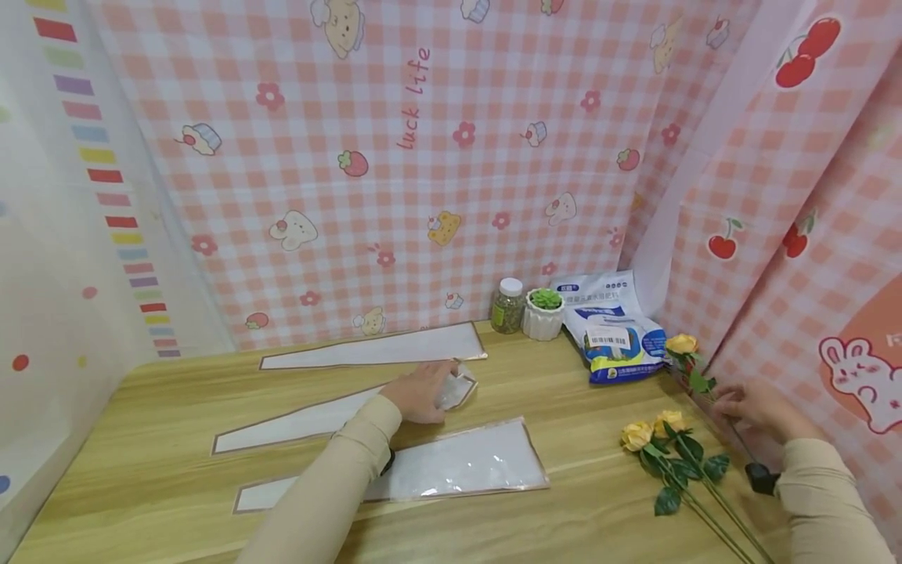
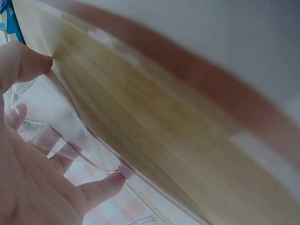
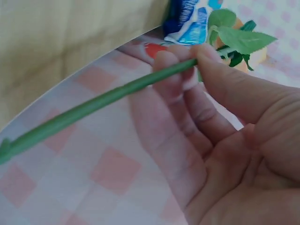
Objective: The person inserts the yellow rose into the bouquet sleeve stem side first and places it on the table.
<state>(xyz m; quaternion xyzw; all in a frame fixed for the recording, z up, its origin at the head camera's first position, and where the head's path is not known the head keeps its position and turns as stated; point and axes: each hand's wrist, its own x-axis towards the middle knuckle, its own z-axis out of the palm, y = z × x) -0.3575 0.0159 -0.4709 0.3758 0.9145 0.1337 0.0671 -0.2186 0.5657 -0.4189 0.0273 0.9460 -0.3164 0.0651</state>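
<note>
My left hand [image 1: 421, 392] grips the wide end of a clear flower sleeve [image 1: 303, 421] with a brown border, the middle one of three. The left wrist view shows thumb and fingers on the edge of the clear film [image 2: 70, 110]. At the table's right edge my right hand [image 1: 761, 409] pinches the green stem [image 3: 93, 108] of a single yellow rose [image 1: 682, 345] between thumb and fingertips. Its bloom points away, near the blue packet. Two more yellow roses [image 1: 637, 436] with dark leaves lie on the table left of that hand.
One sleeve [image 1: 395, 345] lies behind the gripped one, another [image 1: 465, 466] in front. At the back stand a lidded jar [image 1: 507, 307] and a white pot [image 1: 543, 323] with a green succulent. Printed packets [image 1: 620, 345] lie beside them. Checked cloth [image 1: 423, 188] hangs behind and at the right.
</note>
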